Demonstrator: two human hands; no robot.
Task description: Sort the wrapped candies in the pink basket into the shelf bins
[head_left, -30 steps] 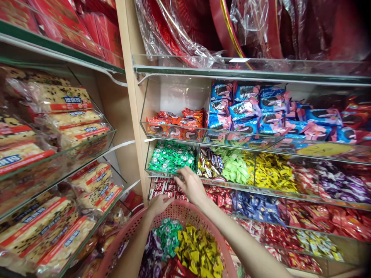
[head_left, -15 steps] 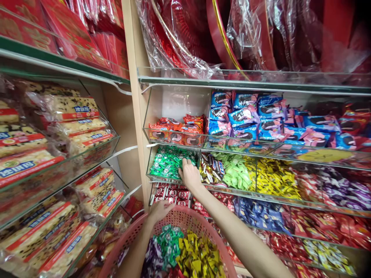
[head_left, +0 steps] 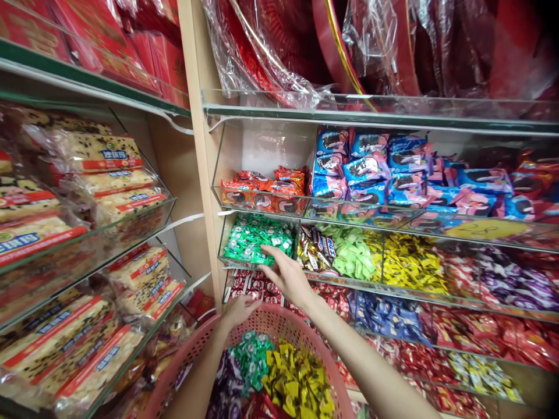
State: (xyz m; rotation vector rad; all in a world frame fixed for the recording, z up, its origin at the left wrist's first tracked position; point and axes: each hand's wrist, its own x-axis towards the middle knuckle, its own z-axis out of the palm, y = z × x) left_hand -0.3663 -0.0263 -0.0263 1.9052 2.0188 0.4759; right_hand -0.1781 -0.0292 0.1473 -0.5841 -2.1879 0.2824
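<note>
1. Lifted back from the green wrapped sweets, my right hand hovers open, fingers spread, holding nothing I can see, at the front of their glass bin.
2. My left hand curls over the rim of the pink plastic basket, steadying it below the shelf; green sweets and yellow sweets lie inside.
3. Farther along, glass dividers keep each kind apart.

A plastic basket sits below the front edge of an acrylic bin, with wrapped candies inside it. Packaged snack bars fill the shelves left of a wooden upright; sandwich-cookie packets lie in the bin above.
</note>
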